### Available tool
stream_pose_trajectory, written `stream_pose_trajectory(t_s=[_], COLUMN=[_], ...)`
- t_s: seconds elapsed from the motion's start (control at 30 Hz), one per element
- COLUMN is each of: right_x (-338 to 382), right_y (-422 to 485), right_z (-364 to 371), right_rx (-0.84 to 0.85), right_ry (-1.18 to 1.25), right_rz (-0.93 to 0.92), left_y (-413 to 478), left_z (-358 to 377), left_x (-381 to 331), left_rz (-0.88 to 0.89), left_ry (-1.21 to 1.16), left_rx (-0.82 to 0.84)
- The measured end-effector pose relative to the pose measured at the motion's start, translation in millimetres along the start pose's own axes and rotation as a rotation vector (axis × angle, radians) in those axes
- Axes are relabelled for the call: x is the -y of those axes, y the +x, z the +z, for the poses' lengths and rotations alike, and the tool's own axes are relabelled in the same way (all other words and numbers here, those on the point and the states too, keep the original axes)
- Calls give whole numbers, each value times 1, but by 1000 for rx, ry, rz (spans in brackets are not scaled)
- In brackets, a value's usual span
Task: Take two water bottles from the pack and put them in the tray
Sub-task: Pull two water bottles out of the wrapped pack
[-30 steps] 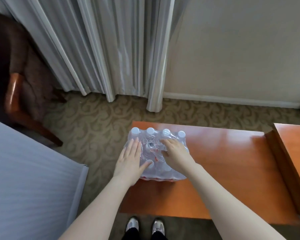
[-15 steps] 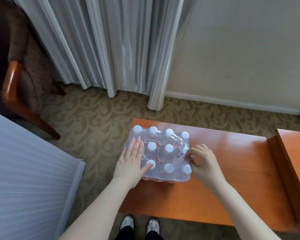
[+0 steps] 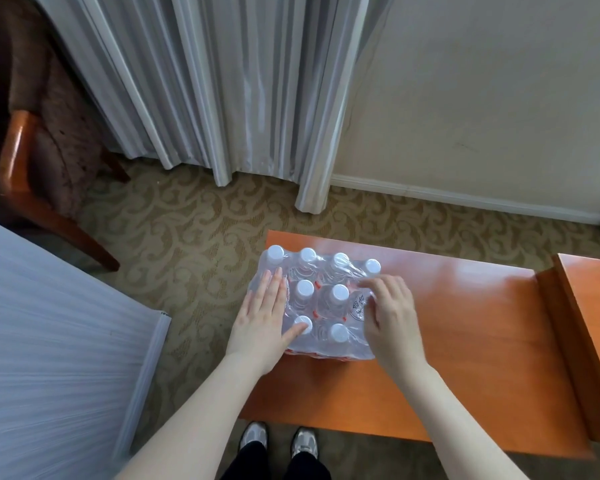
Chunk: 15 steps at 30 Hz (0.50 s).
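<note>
A shrink-wrapped pack of water bottles [image 3: 321, 308] with white caps stands at the left end of an orange wooden table [image 3: 465, 341]. My left hand [image 3: 264, 318] lies flat on the pack's left side, fingers spread, thumb touching a front cap. My right hand [image 3: 390, 315] rests on the pack's right side with fingers curled into the plastic wrap near a labelled bottle. Several caps show between my hands. No tray is in view.
A second orange wooden surface [image 3: 596, 327] adjoins the table at the right, slightly higher. A white bed edge [image 3: 49, 341] fills the left. A wooden chair [image 3: 32, 161] stands at far left, grey curtains [image 3: 222, 81] behind. Patterned carpet surrounds the table.
My right hand went from the top of the pack to its right side, then came back onto the right edge and curled into the wrap. My left hand stayed flat on the left side.
</note>
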State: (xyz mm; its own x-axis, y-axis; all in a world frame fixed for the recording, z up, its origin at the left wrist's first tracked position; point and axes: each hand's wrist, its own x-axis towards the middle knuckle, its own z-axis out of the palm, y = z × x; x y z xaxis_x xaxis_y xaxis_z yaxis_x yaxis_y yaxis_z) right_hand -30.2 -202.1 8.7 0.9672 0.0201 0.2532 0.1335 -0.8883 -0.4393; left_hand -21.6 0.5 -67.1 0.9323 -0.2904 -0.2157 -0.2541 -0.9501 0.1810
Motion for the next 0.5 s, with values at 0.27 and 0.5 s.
stream_pose_trajectory(t_s=[0.27,0.5], right_x=[31,22], right_y=[47,50], right_z=[76,77], right_rx=[639,550], right_ry=[-498,-129], right_rz=[-214,-102], left_y=[-1,0], left_z=[-4,-3], left_x=[-1,0], left_rz=[-2,-3], left_ry=[44,26], left_rx=[18,17])
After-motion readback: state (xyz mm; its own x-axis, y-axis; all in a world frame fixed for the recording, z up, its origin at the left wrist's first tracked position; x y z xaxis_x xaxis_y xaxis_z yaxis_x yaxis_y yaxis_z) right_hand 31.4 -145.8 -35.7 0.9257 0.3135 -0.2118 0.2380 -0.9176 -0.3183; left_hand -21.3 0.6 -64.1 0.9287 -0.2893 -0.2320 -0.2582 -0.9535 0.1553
